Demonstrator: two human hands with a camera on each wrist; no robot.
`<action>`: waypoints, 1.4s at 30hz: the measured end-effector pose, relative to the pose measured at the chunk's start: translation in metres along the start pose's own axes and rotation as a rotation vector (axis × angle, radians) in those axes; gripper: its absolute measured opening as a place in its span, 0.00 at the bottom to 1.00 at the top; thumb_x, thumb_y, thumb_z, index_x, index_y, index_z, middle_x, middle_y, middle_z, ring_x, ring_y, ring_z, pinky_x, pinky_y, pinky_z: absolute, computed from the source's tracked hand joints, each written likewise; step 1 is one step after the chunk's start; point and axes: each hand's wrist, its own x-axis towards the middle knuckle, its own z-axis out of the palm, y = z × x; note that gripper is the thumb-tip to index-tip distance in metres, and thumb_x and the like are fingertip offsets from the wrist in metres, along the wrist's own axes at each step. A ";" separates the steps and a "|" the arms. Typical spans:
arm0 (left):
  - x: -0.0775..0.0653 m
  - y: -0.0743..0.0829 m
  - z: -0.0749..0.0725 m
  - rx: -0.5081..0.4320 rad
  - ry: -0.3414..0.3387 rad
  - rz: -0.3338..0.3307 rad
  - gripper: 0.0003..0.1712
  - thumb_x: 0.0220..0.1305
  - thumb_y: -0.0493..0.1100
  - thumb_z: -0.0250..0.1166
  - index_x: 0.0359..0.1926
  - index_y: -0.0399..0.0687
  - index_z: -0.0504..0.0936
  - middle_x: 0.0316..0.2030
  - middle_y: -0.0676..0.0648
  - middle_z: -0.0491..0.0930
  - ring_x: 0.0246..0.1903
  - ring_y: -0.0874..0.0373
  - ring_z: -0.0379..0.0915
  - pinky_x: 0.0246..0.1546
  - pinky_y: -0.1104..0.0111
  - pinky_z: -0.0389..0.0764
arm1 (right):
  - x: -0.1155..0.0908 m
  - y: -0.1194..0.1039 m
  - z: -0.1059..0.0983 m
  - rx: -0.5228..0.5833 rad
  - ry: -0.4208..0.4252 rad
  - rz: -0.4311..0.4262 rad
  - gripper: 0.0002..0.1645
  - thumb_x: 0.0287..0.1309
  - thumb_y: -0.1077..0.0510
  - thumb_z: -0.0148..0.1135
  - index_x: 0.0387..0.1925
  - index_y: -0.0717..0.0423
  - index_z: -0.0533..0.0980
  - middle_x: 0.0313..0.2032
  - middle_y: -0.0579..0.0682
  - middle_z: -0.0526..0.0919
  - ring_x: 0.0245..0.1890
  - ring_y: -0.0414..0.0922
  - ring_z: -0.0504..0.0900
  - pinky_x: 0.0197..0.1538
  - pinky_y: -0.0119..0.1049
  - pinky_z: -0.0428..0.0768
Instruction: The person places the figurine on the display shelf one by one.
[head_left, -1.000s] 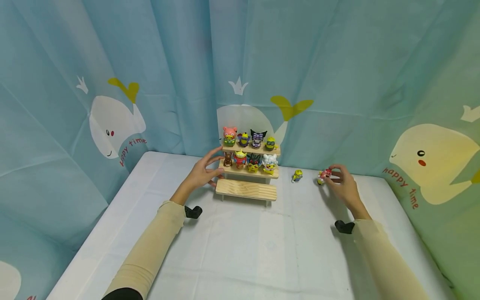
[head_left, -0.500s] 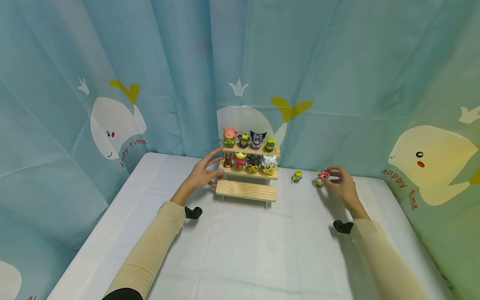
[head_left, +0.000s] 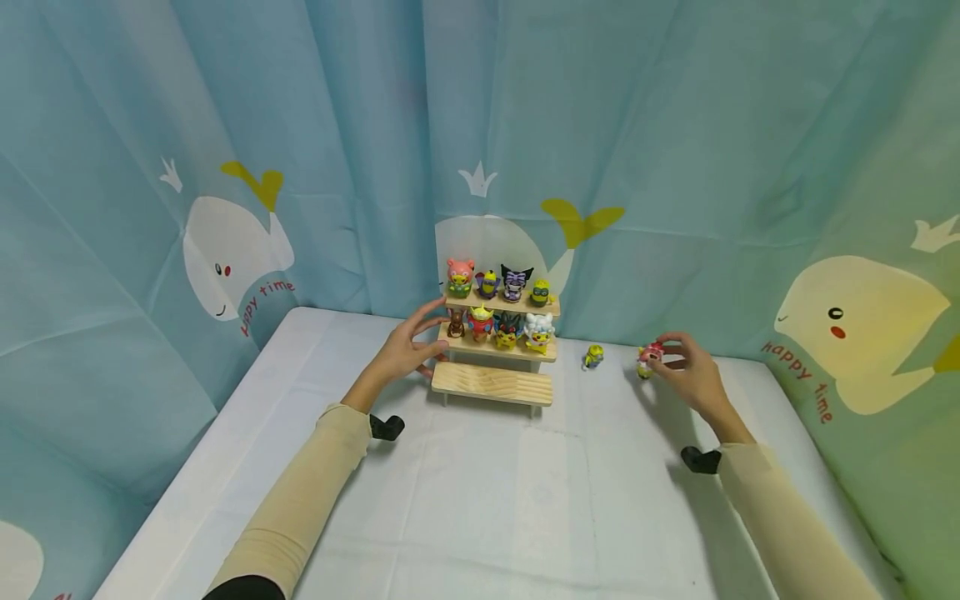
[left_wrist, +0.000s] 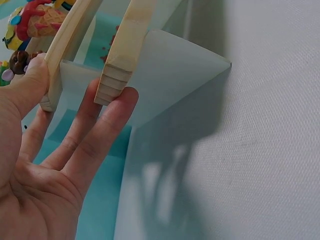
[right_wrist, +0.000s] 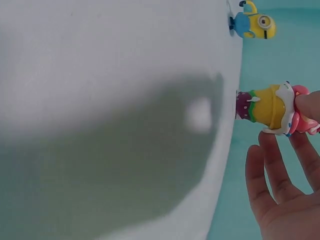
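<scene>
My left hand [head_left: 401,350] is at the left end of a three-tier wooden display stand [head_left: 491,382]. In the left wrist view its spread, mostly straight fingers touch the ends of the boards, and the thumb rests against the middle board. My right hand [head_left: 693,377] pinches a toy figurine [right_wrist: 272,107] with a pink top, white drips and a yellow body over a purple base. That figurine [head_left: 649,360] is upright at the right; whether its base touches the table cannot be told. Left of it stands a yellow minion figurine [head_left: 593,357] in blue overalls.
Several figurines stand in a row on the top tier [head_left: 501,302], among them a pink-eared one [head_left: 461,277]. The middle tier [head_left: 495,347] bears another row, including a white fluffy one [head_left: 538,332]. A blue whale-print curtain [head_left: 675,167] rises behind the white table [head_left: 487,500].
My right hand has shifted slightly right, and the figurine in its pinch has turned a little. The left hand keeps its place at the stand. The head view has tilted slightly up.
</scene>
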 end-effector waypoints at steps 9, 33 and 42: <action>0.000 -0.001 -0.001 -0.007 -0.002 -0.006 0.44 0.74 0.40 0.64 0.81 0.73 0.54 0.76 0.42 0.63 0.39 0.44 0.88 0.28 0.37 0.84 | -0.008 -0.008 -0.013 0.004 -0.019 -0.029 0.27 0.68 0.52 0.69 0.63 0.57 0.72 0.55 0.67 0.82 0.45 0.59 0.85 0.36 0.30 0.81; 0.000 -0.001 -0.001 0.011 0.007 -0.004 0.44 0.74 0.40 0.65 0.81 0.71 0.55 0.75 0.41 0.63 0.39 0.45 0.88 0.27 0.40 0.85 | -0.024 -0.051 -0.011 0.086 -0.012 -0.181 0.27 0.64 0.61 0.72 0.62 0.58 0.74 0.53 0.64 0.83 0.39 0.31 0.83 0.39 0.20 0.81; 0.001 -0.002 -0.001 0.000 0.013 0.009 0.44 0.74 0.39 0.65 0.81 0.69 0.55 0.76 0.37 0.61 0.38 0.42 0.88 0.26 0.40 0.85 | -0.024 -0.084 0.000 0.191 -0.005 -0.276 0.27 0.59 0.69 0.73 0.60 0.61 0.75 0.50 0.64 0.84 0.40 0.32 0.84 0.41 0.20 0.82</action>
